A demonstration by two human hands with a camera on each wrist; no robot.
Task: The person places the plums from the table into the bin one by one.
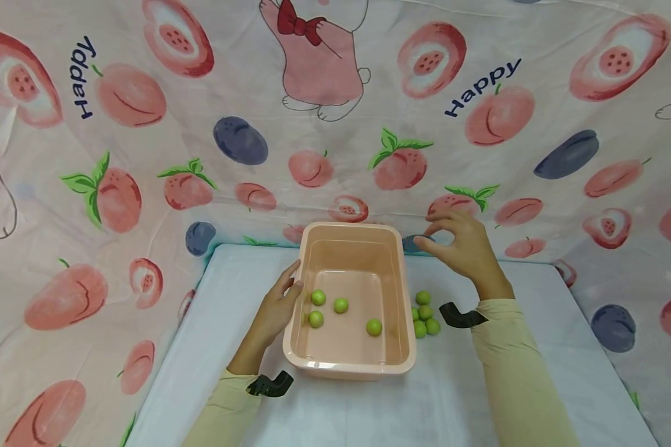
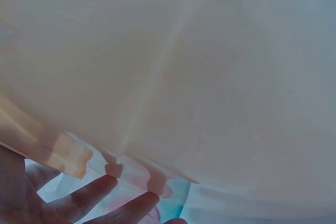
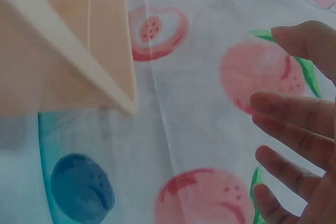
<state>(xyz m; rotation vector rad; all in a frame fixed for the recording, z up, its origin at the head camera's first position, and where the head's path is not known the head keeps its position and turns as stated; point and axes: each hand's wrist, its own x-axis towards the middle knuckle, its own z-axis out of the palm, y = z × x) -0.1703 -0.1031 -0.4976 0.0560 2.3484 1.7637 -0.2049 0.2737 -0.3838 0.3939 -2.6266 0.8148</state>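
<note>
A peach-coloured plastic basin (image 1: pixel 349 366) stands on the white tabletop, with several small round green balls (image 1: pixel 341 305) scattered on its floor. More green balls (image 1: pixel 425 311) lie in a cluster against its right side, some partly hidden by the rim. My left hand (image 1: pixel 273 310) is at the basin's left side; in the left wrist view its extended fingertips (image 2: pixel 111 180) touch or nearly touch the outer wall. Raised above the basin's far right corner, my right hand (image 1: pixel 463 245) has its thumb and fingers spread apart, holding nothing.
A fruit-printed cloth (image 1: pixel 335 143) hangs behind the table and along both sides. The white tabletop (image 1: pixel 442 397) extends in front of the basin and to its right. Black bands (image 1: pixel 271 385) with protruding pieces sit at both wrists.
</note>
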